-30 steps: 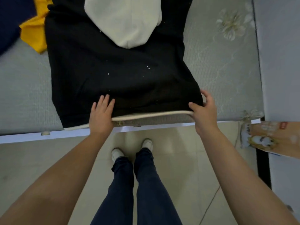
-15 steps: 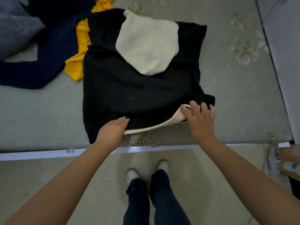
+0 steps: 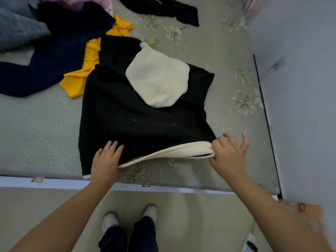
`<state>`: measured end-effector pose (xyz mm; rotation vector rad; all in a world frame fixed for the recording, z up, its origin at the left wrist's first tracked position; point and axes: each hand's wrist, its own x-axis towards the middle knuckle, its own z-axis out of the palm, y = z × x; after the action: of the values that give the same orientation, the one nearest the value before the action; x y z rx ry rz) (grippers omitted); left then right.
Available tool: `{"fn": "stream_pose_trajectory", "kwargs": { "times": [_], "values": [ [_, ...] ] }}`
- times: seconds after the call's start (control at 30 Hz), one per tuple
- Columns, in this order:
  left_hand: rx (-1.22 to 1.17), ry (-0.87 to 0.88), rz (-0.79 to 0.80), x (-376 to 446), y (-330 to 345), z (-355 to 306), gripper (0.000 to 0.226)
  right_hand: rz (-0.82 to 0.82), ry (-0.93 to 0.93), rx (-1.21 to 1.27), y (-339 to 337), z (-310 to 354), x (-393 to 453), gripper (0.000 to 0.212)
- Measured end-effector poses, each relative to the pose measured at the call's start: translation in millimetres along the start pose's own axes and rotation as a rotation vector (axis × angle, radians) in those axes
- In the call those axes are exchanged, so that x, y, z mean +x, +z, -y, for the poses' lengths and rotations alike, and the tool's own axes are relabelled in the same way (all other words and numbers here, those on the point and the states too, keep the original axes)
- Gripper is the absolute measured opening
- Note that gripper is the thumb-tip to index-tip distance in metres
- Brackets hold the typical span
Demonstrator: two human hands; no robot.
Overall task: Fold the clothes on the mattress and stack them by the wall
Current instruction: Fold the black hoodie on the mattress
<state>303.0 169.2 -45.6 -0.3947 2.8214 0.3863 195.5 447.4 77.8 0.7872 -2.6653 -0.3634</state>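
Observation:
A black hooded top [image 3: 141,120] with a cream hood [image 3: 160,82] lies partly folded on the grey flowered mattress [image 3: 40,135], its cream hem band [image 3: 172,153] toward me. My left hand [image 3: 105,160] rests flat on the near left part of the top, fingers straight. My right hand [image 3: 229,153] pinches the hem's right corner between thumb and forefinger, its other fingers spread. The wall [image 3: 300,88] runs along the mattress's right side.
A yellow garment [image 3: 87,70] sticks out from under the top's left side. Navy [image 3: 45,66], grey [image 3: 18,31] and pink clothes are heaped at the far left, and a black garment [image 3: 169,8] lies at the far middle. My feet stand on the tiled floor [image 3: 36,206].
The hem has been carried away from the mattress edge toward the hood, lifting on the right. Both hands moved forward with it, and more of the mattress and clothes heap came into view.

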Motion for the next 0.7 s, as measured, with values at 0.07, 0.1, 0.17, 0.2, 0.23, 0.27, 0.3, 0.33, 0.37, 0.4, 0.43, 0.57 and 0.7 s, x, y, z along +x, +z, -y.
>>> {"fn": "stream_pose_trajectory", "kwargs": {
  "times": [0.07, 0.1, 0.17, 0.2, 0.23, 0.27, 0.3, 0.33, 0.37, 0.4, 0.43, 0.57, 0.7],
  "values": [
    [-0.146, -0.024, -0.053, 5.4, -3.4, 4.7, 0.054, 0.033, -0.008, 0.018, -5.0, -4.3, -3.2, 0.025],
    [-0.177, -0.030, -0.051, 7.8, -7.6, 8.7, 0.054, 0.039, -0.018, 0.009, -6.3, -4.5, -5.0, 0.029],
    [-0.117, -0.027, 0.043, 9.5, -17.8, 15.6, 0.058, 0.052, -0.046, 0.010, -5.6, -2.9, -10.2, 0.036],
    [-0.042, -0.008, 0.115, 5.7, -23.9, 21.8, 0.061, 0.107, -0.052, 0.042, -5.3, 2.8, -16.0, 0.038],
    [0.020, 0.008, 0.167, 1.1, -27.3, 27.5, 0.063, 0.227, -0.077, 0.075, -2.3, 7.6, -21.2, 0.041],
    [0.078, 0.022, 0.211, -2.3, -30.3, 32.0, 0.066, 0.418, -0.099, 0.087, 1.9, 11.0, -23.6, 0.048],
    [0.140, 0.051, 0.249, -12.2, -36.1, 40.3, 0.068, 0.634, -0.088, 0.116, 4.2, 18.2, -31.1, 0.056],
    [0.199, 0.084, 0.276, -25.4, -43.5, 48.3, 0.070, 0.816, -0.083, 0.162, 4.0, 25.8, -37.8, 0.060],
    [0.249, 0.116, 0.302, -38.5, -49.1, 55.9, 0.071, 0.944, -0.092, 0.197, 4.5, 33.6, -43.5, 0.060],
    [0.293, 0.152, 0.318, -51.6, -54.0, 64.7, 0.070, 1.023, -0.091, 0.226, 4.3, 43.2, -50.4, 0.058],
    [0.318, 0.172, 0.320, -62.6, -58.8, 73.4, 0.069, 1.051, -0.098, 0.253, 3.2, 52.9, -55.2, 0.054],
    [0.281, 0.131, 0.259, -95.4, -71.2, 101.6, 0.067, 1.039, -0.124, 0.285, -8.7, 61.4, -58.6, 0.034],
    [0.009, -0.029, 0.083, -101.3, -84.5, 115.8, 0.054, 0.838, 0.108, 0.314, -23.6, 49.5, -44.6, 0.021]
  ]
}}
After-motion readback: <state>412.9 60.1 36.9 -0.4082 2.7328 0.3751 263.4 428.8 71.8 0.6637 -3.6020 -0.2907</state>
